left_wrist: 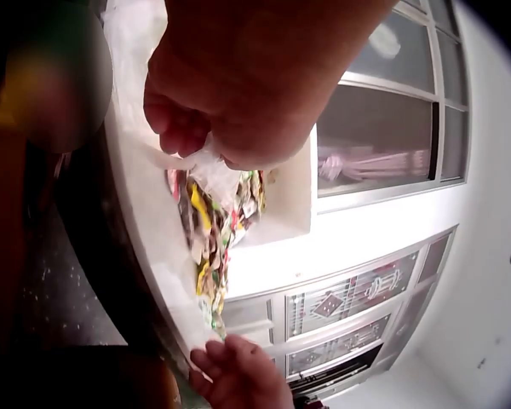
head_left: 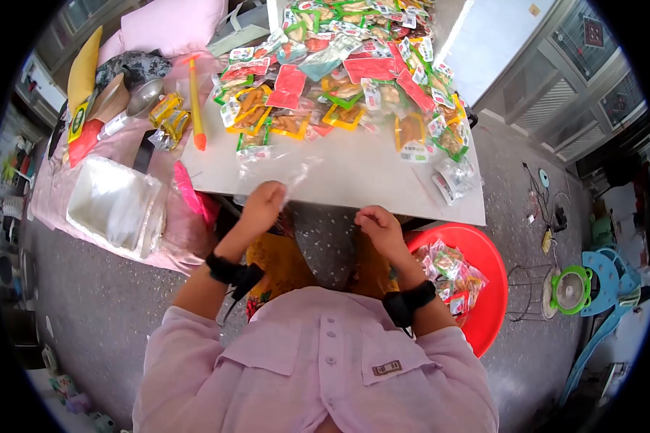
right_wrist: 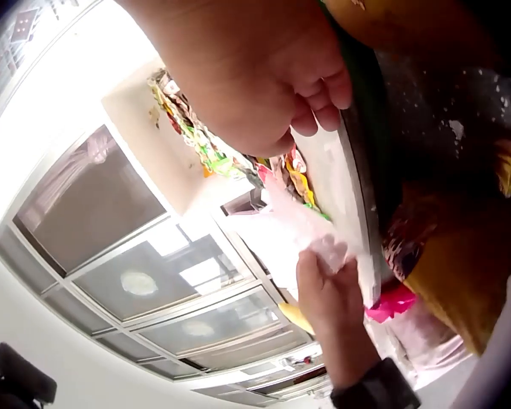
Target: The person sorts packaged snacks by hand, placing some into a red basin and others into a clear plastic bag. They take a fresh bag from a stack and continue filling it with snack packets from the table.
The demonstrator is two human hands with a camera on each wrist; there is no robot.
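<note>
My left hand [head_left: 262, 207] pinches a clear plastic bag [head_left: 278, 169] at the near edge of the white table [head_left: 339, 184]. In the right wrist view the bag [right_wrist: 285, 217] spreads out from the fingers of that hand [right_wrist: 330, 294], thin and see-through. My right hand [head_left: 383, 231] hovers just off the table's front edge, its fingers loosely bent with nothing in them. Beyond the hands lies a broad heap of small sealed snack packets [head_left: 343, 90], with red, green and yellow packaging.
A red basin [head_left: 492, 289] with more packets stands on the floor at the right. Left of the table are a white foam box [head_left: 108, 202], a pink plastic bag [head_left: 193, 195] and a yellow stick [head_left: 196, 101]. Crumpled clear plastic [head_left: 455, 177] lies at the table's right corner.
</note>
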